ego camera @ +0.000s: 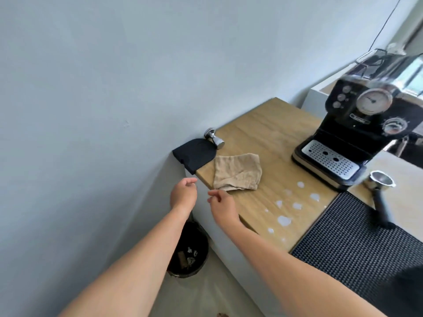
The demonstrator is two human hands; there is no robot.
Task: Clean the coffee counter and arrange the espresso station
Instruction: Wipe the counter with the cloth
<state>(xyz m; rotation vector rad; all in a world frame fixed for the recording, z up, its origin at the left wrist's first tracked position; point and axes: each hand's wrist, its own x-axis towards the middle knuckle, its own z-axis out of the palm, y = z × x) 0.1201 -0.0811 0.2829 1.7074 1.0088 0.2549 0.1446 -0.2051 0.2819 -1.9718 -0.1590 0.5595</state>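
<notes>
While both arms are stretched out toward the left end of the wooden counter [274,138], nothing is gripped in either hand. The left hand [183,193] is held in the air just off the counter's edge, fingers loosely curled and empty. The right hand [223,208] is held beside it, right at the counter's edge, fingers loosely bent too, with the fingertips near the closest corner of the beige cloth [237,173] but not clearly touching it.

The cloth is left crumpled flat on the wood, touching a black tamping mat [194,154] that is set at the corner by the wall. A metal tamper [214,138] is laid on its side at the mat's far edge. White spill spots [283,220] are scattered over the wood between the cloth and a black rubber bar mat [354,243].

Further back, a black espresso machine [366,124] is parked on the counter, its perforated drip tray [329,160] facing the spills. A portafilter [380,191] is laid just beside the machine, handle reaching onto the bar mat. Down on the floor, a dark bin [190,250] with some scraps in it can be seen under the left forearm.
</notes>
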